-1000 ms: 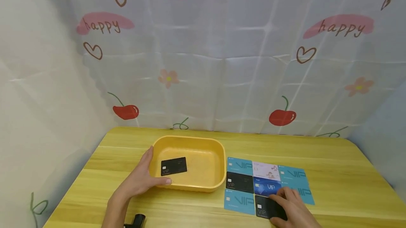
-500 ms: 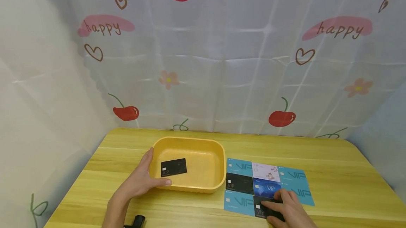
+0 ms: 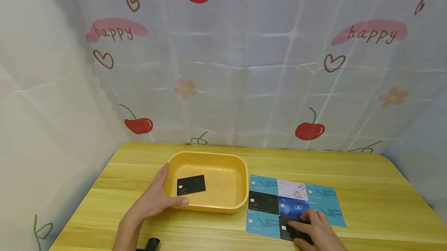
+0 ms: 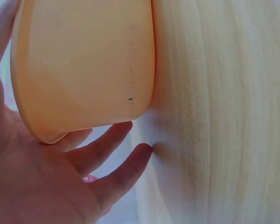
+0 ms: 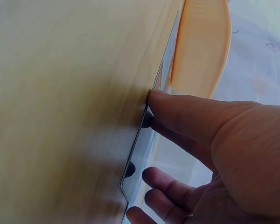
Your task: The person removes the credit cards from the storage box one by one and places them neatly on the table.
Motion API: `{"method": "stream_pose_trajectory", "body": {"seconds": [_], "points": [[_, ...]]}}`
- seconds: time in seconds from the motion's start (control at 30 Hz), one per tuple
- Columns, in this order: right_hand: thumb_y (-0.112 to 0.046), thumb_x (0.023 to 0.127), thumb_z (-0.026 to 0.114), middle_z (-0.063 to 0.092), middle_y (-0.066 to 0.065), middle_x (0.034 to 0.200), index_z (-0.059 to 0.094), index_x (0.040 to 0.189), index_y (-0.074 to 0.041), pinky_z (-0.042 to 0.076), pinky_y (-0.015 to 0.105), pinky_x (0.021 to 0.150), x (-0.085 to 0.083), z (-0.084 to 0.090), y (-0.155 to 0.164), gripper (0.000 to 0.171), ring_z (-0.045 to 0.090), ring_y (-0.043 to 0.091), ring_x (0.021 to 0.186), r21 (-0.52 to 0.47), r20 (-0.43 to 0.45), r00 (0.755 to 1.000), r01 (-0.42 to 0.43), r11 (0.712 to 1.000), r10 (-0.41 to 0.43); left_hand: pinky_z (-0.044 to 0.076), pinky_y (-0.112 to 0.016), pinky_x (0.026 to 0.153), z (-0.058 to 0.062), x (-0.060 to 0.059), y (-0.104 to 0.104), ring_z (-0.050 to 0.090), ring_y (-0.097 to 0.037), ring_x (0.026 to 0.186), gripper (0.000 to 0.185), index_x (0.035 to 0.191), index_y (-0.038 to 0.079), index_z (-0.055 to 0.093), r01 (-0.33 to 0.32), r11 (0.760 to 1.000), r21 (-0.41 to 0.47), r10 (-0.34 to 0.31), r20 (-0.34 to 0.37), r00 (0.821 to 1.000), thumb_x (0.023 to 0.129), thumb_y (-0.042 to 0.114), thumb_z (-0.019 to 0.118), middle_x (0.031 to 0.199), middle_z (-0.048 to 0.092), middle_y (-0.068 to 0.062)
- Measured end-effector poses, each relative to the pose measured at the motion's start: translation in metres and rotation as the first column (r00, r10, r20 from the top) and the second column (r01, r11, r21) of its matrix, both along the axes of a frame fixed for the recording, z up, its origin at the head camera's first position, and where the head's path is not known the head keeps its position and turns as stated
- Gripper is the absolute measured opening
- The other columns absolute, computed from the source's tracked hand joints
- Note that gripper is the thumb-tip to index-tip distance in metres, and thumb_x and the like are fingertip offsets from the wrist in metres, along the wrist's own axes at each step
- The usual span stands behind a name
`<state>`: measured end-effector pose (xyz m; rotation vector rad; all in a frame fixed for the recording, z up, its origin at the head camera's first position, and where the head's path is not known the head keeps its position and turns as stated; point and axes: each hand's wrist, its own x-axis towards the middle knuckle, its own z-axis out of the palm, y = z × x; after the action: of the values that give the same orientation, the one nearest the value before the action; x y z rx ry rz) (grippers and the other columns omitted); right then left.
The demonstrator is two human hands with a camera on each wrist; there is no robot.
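A person sits at a wooden tabletop point(image 3: 366, 189) with a yellow tub point(image 3: 209, 156) on the left and a block of cards laid flat on the right.

The step in hand looks like lifting a card off the tabletop. The right hand point(image 3: 316, 231) rests on a black card point(image 3: 288, 231) in the nearest row of the block, just beside a teal card point(image 3: 260, 223). In the right wrist view the thumb point(image 5: 186, 112) presses at the card's edge point(image 5: 137, 154) while the other fingers curl under or beside it. The grip is closing on the card, pinching at its edge, though the card seems to lie flat or barely raised.

The left hand point(image 3: 155, 198) steadies the tub. Its thumb lies along the near wall and its fingers wrap the left end. In the left wrist view the palm point(image 4: 32, 186) cups the tub's outer wall point(image 4: 84, 70) with fingers fairly straight, so this grip is a loose brace rather than a clench.

One black card point(image 3: 191, 184) already lies inside the tub. A second black card point(image 3: 262, 201) sits in the middle row of the block.

Judging from this, the next move calls for prying the thin card's edge up cleanly without shifting its neighbours, since the cards touch edge to edge.
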<state>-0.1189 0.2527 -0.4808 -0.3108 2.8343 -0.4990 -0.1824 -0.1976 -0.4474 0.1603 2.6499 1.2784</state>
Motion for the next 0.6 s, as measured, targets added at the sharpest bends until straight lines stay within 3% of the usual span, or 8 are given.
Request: {"method": "stream_pose_trajectory", "body": {"seconds": [0.13, 0.23, 0.4, 0.6], "points": [[-0.043, 0.083, 0.076, 0.042, -0.004, 0.097, 0.074, 0.117, -0.020, 0.037, 0.041, 0.076, 0.001, 0.002, 0.000, 0.041, 0.037, 0.023, 0.094, -0.022, -0.028, 0.999, -0.018, 1.000, 0.017, 0.012, -0.063, 0.113, 0.000, 0.000, 0.000, 0.006, -0.045, 0.146, 0.131, 0.156, -0.001, -0.005, -0.002, 1.000, -0.002, 0.002, -0.002, 1.000, 0.073, 0.043, 0.086, 0.161, -0.002, -0.025], [-0.050, 0.083, 0.074, 0.044, -0.008, 0.095, 0.074, 0.116, -0.023, 0.039, 0.039, 0.076, 0.002, 0.007, -0.004, 0.042, 0.039, 0.019, 0.093, -0.052, -0.042, 0.999, 0.012, 0.999, -0.014, 0.012, -0.063, 0.113, 0.000, 0.000, 0.000, 0.006, -0.045, 0.146, 0.131, 0.156, -0.001, -0.005, -0.001, 1.000, -0.002, 0.001, -0.006, 1.000, 0.073, 0.043, 0.086, 0.161, -0.002, -0.025], [-0.049, 0.083, 0.075, 0.054, -0.010, 0.098, 0.071, 0.119, -0.019, 0.046, 0.044, 0.082, 0.001, 0.016, -0.012, 0.047, 0.046, 0.017, 0.092, -0.104, -0.013, 0.999, 0.038, 0.994, -0.039, 0.012, -0.063, 0.113, -0.001, 0.000, 0.000, 0.006, -0.045, 0.146, 0.131, 0.156, -0.001, -0.004, -0.001, 1.000, 0.003, 0.001, -0.003, 1.000, 0.073, 0.043, 0.086, 0.162, -0.002, -0.025], [-0.049, 0.082, 0.076, 0.054, -0.010, 0.089, 0.070, 0.121, -0.017, 0.048, 0.043, 0.078, -0.003, 0.024, -0.026, 0.051, 0.047, 0.016, 0.085, -0.096, 0.015, 0.999, 0.033, 0.995, -0.032, 0.012, -0.063, 0.113, 0.000, 0.000, 0.000, 0.005, -0.045, 0.146, 0.131, 0.156, -0.001, -0.004, -0.001, 1.000, 0.005, 0.001, 0.000, 1.000, 0.073, 0.043, 0.087, 0.162, -0.002, -0.025]]}}
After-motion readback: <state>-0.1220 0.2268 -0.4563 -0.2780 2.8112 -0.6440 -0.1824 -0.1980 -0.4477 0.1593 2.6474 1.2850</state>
